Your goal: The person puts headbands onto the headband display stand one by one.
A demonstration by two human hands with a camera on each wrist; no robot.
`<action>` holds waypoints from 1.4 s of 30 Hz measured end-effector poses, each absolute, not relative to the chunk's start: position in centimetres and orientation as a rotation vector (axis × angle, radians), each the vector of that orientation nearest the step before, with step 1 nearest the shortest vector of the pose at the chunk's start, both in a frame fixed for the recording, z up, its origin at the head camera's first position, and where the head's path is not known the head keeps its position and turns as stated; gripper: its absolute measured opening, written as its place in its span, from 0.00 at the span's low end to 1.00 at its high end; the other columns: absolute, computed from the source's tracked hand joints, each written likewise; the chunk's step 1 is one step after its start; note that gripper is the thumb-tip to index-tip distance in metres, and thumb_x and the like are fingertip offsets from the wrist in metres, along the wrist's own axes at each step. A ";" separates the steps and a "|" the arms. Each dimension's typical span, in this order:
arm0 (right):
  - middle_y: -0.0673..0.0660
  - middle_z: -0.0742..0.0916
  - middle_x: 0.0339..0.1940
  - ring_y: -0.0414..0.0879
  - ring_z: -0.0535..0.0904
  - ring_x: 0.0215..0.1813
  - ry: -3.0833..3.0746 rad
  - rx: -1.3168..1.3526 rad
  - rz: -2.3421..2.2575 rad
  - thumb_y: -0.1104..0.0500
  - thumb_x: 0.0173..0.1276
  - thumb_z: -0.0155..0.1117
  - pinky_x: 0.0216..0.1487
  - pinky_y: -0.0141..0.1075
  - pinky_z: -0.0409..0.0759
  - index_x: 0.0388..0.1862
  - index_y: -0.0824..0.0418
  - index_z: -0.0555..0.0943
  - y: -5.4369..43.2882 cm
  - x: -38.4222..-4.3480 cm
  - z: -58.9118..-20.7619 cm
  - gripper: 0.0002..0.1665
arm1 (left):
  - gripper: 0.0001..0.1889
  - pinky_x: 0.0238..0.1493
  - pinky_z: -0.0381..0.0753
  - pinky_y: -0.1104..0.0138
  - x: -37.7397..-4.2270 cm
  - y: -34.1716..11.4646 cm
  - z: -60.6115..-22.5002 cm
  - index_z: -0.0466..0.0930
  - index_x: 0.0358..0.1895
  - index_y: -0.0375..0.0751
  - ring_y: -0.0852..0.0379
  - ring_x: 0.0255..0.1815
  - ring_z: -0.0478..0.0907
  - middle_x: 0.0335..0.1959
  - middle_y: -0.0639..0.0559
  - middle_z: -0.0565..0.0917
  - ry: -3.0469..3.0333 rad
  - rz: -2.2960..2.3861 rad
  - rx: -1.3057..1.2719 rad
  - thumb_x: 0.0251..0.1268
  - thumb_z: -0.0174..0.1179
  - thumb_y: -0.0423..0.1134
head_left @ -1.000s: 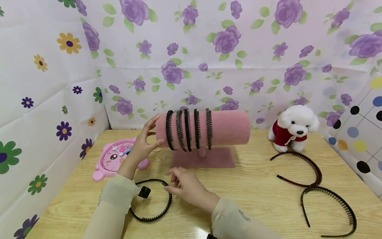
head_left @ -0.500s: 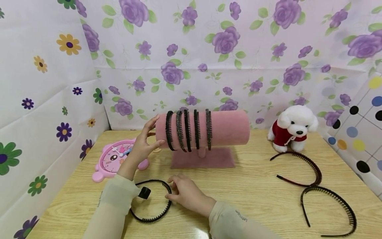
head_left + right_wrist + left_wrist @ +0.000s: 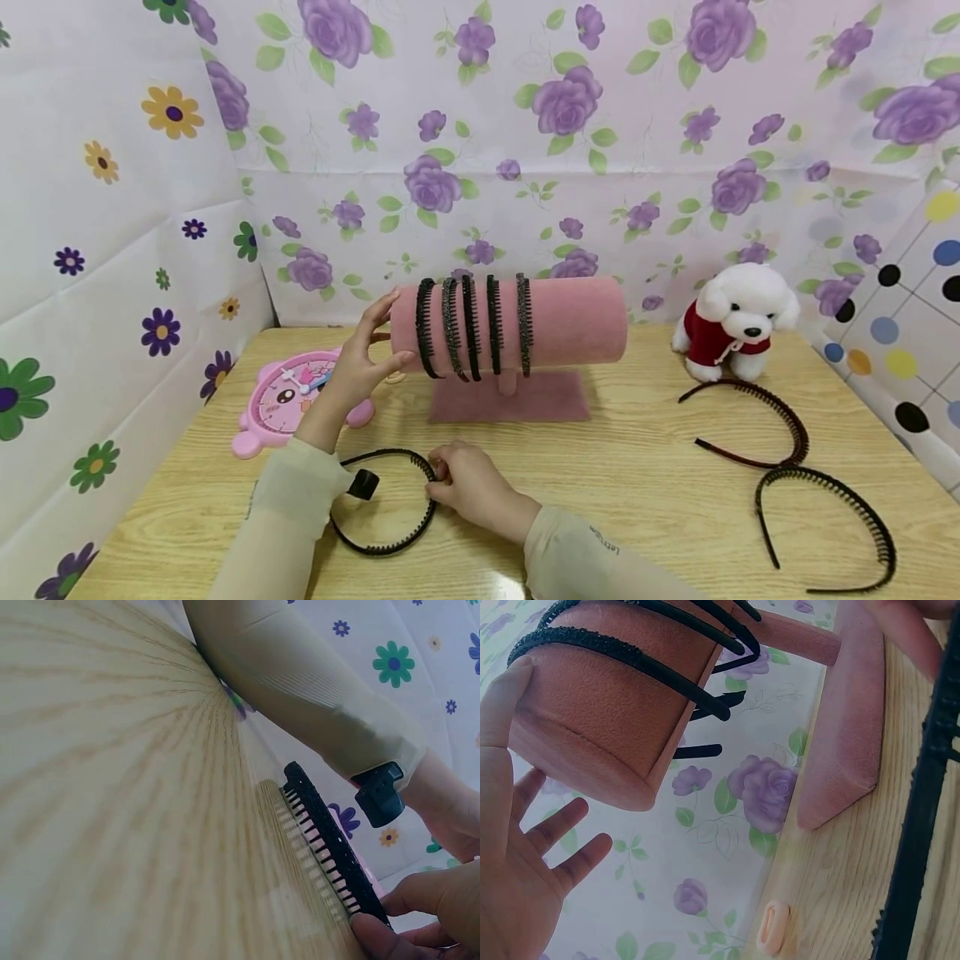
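A pink padded headband stand (image 3: 577, 321) carries several black toothed headbands (image 3: 525, 325), some glittery, toward its left half. My left hand (image 3: 356, 367) holds the roll's left end, thumb in front and fingers behind; in the left wrist view the thumb tip lies at the edge of the outermost headband (image 3: 585, 641). In front of the stand, another black toothed headband (image 3: 386, 548) lies on the table, partly hidden by my left sleeve. My right hand (image 3: 472, 490) pinches its right side between thumb and fingers, as the right wrist view shows on the band (image 3: 330, 840).
A pink cartoon clock (image 3: 273, 404) lies left of the stand, beside a small peach loop (image 3: 772, 928). On the right sit a white toy dog (image 3: 757, 292) in red and two more dark headbands, one behind (image 3: 798, 429) and one nearer (image 3: 885, 533).
My right hand has come down to the loose headband's right side and pinched it, and the band has shifted slightly right. The left hand stays on the stand.
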State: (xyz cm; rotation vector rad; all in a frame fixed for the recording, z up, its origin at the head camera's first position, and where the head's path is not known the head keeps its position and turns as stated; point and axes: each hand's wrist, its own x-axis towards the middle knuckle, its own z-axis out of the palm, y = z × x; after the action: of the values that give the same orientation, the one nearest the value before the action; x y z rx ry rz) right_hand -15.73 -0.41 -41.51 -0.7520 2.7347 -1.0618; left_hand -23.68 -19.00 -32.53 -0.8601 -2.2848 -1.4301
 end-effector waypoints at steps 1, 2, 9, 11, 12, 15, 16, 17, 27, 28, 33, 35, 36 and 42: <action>0.48 0.78 0.29 0.31 0.73 0.26 2.732 -0.745 -1.068 0.59 0.63 0.66 0.41 0.25 0.76 0.52 0.66 0.80 -0.4 -15.7 -41.5 0.19 | 0.40 0.62 0.67 0.45 -23.7 -19.0 -32.5 0.52 0.73 0.36 0.35 0.71 0.60 0.76 0.37 0.56 -2.286 -1.431 -0.859 0.57 0.60 0.21; 0.48 0.78 0.29 0.30 0.73 0.24 2.725 -0.739 -1.080 0.61 0.63 0.65 0.41 0.25 0.76 0.52 0.67 0.80 -0.4 -15.7 -41.5 0.19 | 0.40 0.62 0.67 0.45 -23.7 -19.0 -32.6 0.52 0.73 0.36 0.36 0.71 0.60 0.76 0.37 0.56 -2.288 -1.431 -0.858 0.57 0.60 0.21; 0.51 0.78 0.30 0.31 0.75 0.18 2.687 -0.688 -1.144 0.67 0.62 0.61 0.38 0.22 0.77 0.51 0.70 0.81 -0.1 -15.7 -41.5 0.17 | 0.41 0.63 0.67 0.45 -23.7 -19.0 -32.6 0.51 0.74 0.37 0.36 0.71 0.60 0.76 0.39 0.55 -2.299 -1.431 -0.860 0.58 0.61 0.22; 0.51 0.79 0.30 0.32 0.75 0.21 2.703 -0.677 -1.140 0.67 0.62 0.62 0.38 0.22 0.77 0.49 0.69 0.82 0.0 -15.7 -41.4 0.16 | 0.41 0.63 0.67 0.43 -23.7 -19.1 -32.6 0.51 0.74 0.37 0.36 0.71 0.60 0.76 0.38 0.55 -2.298 -1.431 -0.864 0.58 0.60 0.22; 0.51 0.79 0.30 0.32 0.75 0.24 2.709 -0.672 -1.136 0.67 0.61 0.62 0.37 0.22 0.77 0.48 0.69 0.82 0.0 -15.8 -41.4 0.16 | 0.41 0.63 0.67 0.42 -23.7 -19.1 -32.6 0.51 0.74 0.37 0.36 0.71 0.60 0.76 0.38 0.55 -2.297 -1.428 -0.867 0.58 0.60 0.22; 0.51 0.79 0.30 0.33 0.74 0.25 2.718 -0.671 -1.138 0.67 0.61 0.63 0.36 0.23 0.77 0.47 0.68 0.83 0.1 -15.9 -41.2 0.15 | 0.41 0.62 0.66 0.40 -23.8 -19.2 -32.6 0.51 0.74 0.37 0.35 0.70 0.60 0.76 0.38 0.55 -2.290 -1.423 -0.870 0.58 0.61 0.23; 0.52 0.80 0.31 0.32 0.74 0.25 2.715 -0.670 -1.142 0.67 0.60 0.63 0.35 0.22 0.77 0.47 0.68 0.83 0.1 -15.9 -41.2 0.15 | 0.41 0.62 0.66 0.40 -23.8 -19.2 -32.6 0.51 0.74 0.37 0.35 0.70 0.60 0.76 0.37 0.55 -2.287 -1.422 -0.871 0.58 0.61 0.22; 0.52 0.80 0.31 0.32 0.74 0.24 2.710 -0.671 -1.147 0.67 0.60 0.63 0.35 0.22 0.77 0.47 0.68 0.83 0.2 -15.9 -41.1 0.15 | 0.41 0.62 0.66 0.40 -23.8 -19.2 -32.6 0.51 0.74 0.37 0.35 0.70 0.60 0.76 0.37 0.55 -2.286 -1.424 -0.869 0.58 0.61 0.22; 0.53 0.87 0.35 0.39 0.81 0.36 2.710 -0.670 -1.121 0.65 0.57 0.62 0.38 0.26 0.78 0.46 0.62 0.82 0.9 -16.5 -40.2 0.16 | 0.42 0.63 0.66 0.39 -23.7 -19.1 -32.6 0.52 0.74 0.38 0.36 0.70 0.60 0.76 0.38 0.56 -2.292 -1.449 -0.857 0.57 0.61 0.23; 0.53 0.88 0.35 0.40 0.82 0.37 2.709 -0.678 -1.121 0.64 0.57 0.62 0.38 0.27 0.78 0.46 0.62 0.83 1.0 -16.6 -40.1 0.16 | 0.42 0.63 0.66 0.39 -23.7 -19.1 -32.6 0.51 0.74 0.38 0.36 0.70 0.60 0.76 0.38 0.56 -2.295 -1.446 -0.856 0.57 0.61 0.23; 0.55 0.89 0.34 0.41 0.84 0.37 2.663 -0.707 -1.183 0.65 0.56 0.63 0.34 0.26 0.78 0.45 0.63 0.82 1.6 -16.7 -39.2 0.16 | 0.41 0.62 0.67 0.40 -23.6 -19.2 -32.7 0.51 0.74 0.38 0.36 0.70 0.61 0.76 0.37 0.56 -2.303 -1.414 -0.854 0.58 0.61 0.24; 0.56 0.89 0.34 0.41 0.83 0.36 2.634 -0.712 -1.210 0.65 0.57 0.63 0.32 0.26 0.78 0.46 0.64 0.82 1.8 -16.7 -38.7 0.16 | 0.41 0.62 0.68 0.42 -23.6 -19.2 -32.7 0.51 0.74 0.38 0.36 0.70 0.61 0.76 0.38 0.56 -2.306 -1.405 -0.855 0.59 0.62 0.24; 0.56 0.89 0.33 0.41 0.83 0.36 2.622 -0.706 -1.217 0.65 0.58 0.63 0.31 0.26 0.78 0.46 0.64 0.82 1.9 -16.6 -38.5 0.15 | 0.41 0.62 0.68 0.42 -23.6 -19.2 -32.7 0.51 0.74 0.37 0.36 0.70 0.60 0.76 0.37 0.56 -2.306 -1.406 -0.858 0.59 0.62 0.24; 0.57 0.89 0.33 0.42 0.84 0.32 2.599 -0.758 -1.245 0.66 0.59 0.63 0.30 0.27 0.79 0.46 0.65 0.82 2.9 -16.3 -36.7 0.14 | 0.42 0.63 0.67 0.42 -23.7 -19.1 -32.6 0.51 0.74 0.37 0.35 0.70 0.60 0.76 0.37 0.56 -2.296 -1.419 -0.863 0.57 0.61 0.23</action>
State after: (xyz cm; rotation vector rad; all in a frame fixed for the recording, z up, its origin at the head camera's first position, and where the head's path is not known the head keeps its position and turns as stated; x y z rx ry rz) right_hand -16.34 2.93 -36.68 -0.7583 2.5986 -1.2454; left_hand -23.75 -19.11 -32.57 -0.8627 -2.2957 -1.4194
